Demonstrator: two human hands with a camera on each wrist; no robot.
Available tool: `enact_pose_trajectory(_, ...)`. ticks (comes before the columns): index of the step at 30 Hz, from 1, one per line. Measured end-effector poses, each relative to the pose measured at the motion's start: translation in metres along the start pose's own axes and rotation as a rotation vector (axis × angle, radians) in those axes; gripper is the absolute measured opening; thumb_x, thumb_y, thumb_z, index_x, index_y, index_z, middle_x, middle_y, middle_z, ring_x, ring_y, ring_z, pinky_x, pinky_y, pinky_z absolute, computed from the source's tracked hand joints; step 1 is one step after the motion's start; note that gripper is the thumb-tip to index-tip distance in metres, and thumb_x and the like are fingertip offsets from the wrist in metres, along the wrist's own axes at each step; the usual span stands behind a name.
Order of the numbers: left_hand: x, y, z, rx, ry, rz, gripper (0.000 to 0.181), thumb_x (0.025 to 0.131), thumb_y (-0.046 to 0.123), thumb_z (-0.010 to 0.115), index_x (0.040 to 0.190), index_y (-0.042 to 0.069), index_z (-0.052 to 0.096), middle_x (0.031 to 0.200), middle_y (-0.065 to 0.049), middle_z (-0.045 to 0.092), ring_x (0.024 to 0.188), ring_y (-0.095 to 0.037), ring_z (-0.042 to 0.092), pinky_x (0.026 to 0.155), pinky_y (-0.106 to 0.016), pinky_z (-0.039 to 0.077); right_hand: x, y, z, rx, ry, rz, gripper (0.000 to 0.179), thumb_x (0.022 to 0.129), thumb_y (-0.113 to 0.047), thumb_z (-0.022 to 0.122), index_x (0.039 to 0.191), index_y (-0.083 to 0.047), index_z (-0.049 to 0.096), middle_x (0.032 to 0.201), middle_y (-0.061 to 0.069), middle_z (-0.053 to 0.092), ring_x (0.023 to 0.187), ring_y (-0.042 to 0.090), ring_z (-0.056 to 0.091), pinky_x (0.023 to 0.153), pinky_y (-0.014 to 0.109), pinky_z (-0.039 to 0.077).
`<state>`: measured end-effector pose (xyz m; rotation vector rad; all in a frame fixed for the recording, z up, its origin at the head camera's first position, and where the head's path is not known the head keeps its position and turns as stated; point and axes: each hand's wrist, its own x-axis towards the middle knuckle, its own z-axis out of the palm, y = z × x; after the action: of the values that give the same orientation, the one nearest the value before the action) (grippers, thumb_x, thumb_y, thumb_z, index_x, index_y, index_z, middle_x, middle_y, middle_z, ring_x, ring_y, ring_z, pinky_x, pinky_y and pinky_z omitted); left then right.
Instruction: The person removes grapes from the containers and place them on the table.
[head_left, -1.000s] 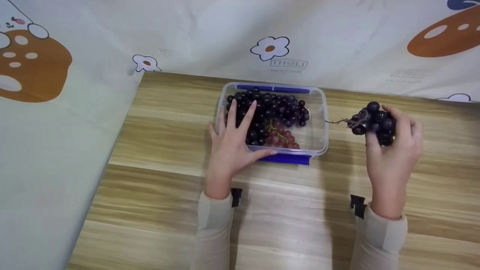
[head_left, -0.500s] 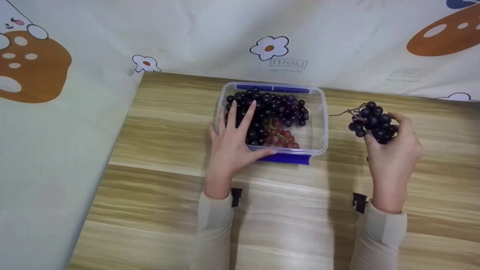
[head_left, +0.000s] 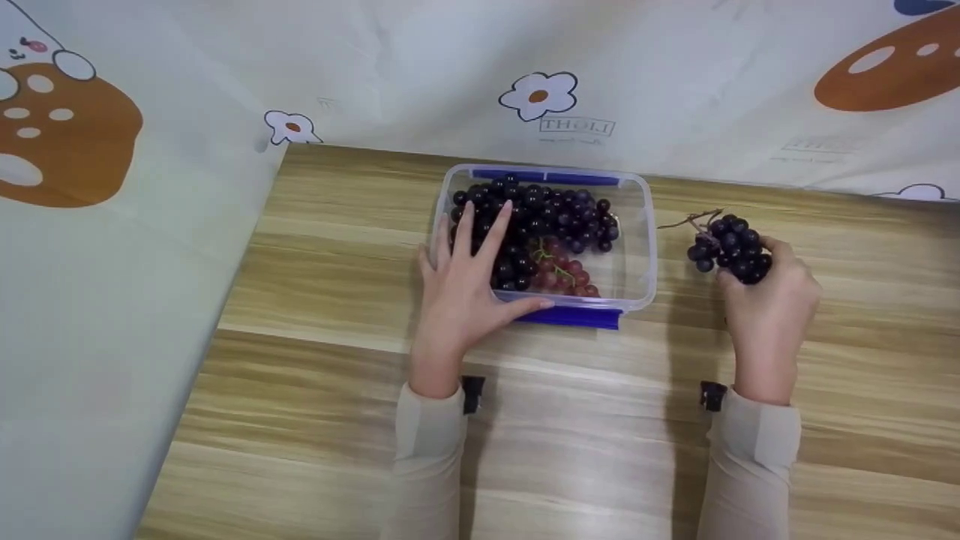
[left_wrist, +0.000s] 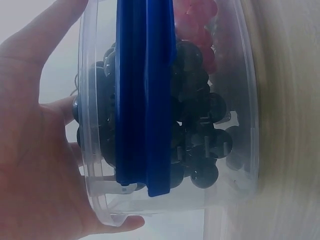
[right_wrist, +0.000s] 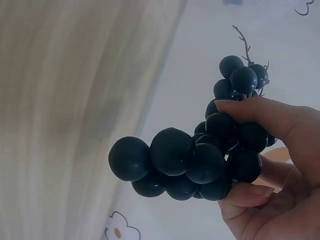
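My right hand (head_left: pixel 772 322) grips a bunch of dark grapes (head_left: pixel 735 251) to the right of the plastic container. In the right wrist view, thumb and fingers close around the middle of the bunch (right_wrist: pixel 200 160), with the bare stem pointing up. My left hand (head_left: pixel 457 292) lies over the left part of the clear container (head_left: pixel 651 247), fingers spread, thumb along its front rim. Inside are dark grapes (head_left: pixel 536 196) and a smaller bunch of red grapes (head_left: pixel 555 277). The left wrist view shows a blue latch (left_wrist: pixel 145 100) on the container's side.
The container stands on a wood-grain table (head_left: pixel 315 285) near its back edge. A pale printed cloth (head_left: pixel 412 75) hangs behind the table and past its left side. Inside the container, the right end of the floor shows bare.
My right hand has shifted a little left and away from me with the grapes, and the bunch has turned. My left hand and the container have stayed in place.
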<state>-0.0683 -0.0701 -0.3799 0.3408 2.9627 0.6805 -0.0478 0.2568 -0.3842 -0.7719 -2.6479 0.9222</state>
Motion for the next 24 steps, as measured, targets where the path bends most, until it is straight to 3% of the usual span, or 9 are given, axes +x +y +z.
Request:
enact_pose_trajectory(7, 0.001, -0.001, 0.000, -0.004, -0.009, 0.001, 0.125, 0.073, 0.085, 0.074, 0.171, 0.038, 0.012, 0.177, -0.016, 0.009, 0.160, -0.051, 0.006, 0.121, -0.081, 0.009, 0.005, 0.007, 0.008, -0.010, -0.025, -0.006, 0.060, 0.090, -0.001, 0.077, 0.146, 0.005, 0.057, 0.143, 0.033, 0.060, 0.136, 0.055, 0.054, 0.122, 0.060, 0.038)
enact_pose_trajectory(17, 0.002, -0.005, 0.001, -0.042, 0.044, 0.051, 0.125, 0.073, 0.080, 0.079, 0.171, 0.032, 0.019, 0.176, -0.020, 0.011, 0.160, -0.052, 0.004, 0.122, -0.079, 0.006, 0.007, 0.012, 0.017, -0.030, -0.015, -0.021, 0.057, 0.090, -0.002, 0.075, 0.144, 0.006, 0.059, 0.140, 0.034, 0.062, 0.132, 0.056, 0.056, 0.116, 0.063, 0.042)
enact_pose_trajectory(24, 0.001, -0.011, 0.000, -0.049, 0.067, 0.037, 0.127, 0.071, 0.082, 0.078, 0.171, 0.031, 0.018, 0.176, -0.020, 0.011, 0.161, -0.049, 0.002, 0.124, -0.076, 0.003, 0.007, 0.013, 0.017, -0.072, -0.042, -0.031, 0.058, 0.090, -0.003, 0.076, 0.144, 0.007, 0.059, 0.140, 0.036, 0.061, 0.131, 0.058, 0.055, 0.115, 0.065, 0.042)
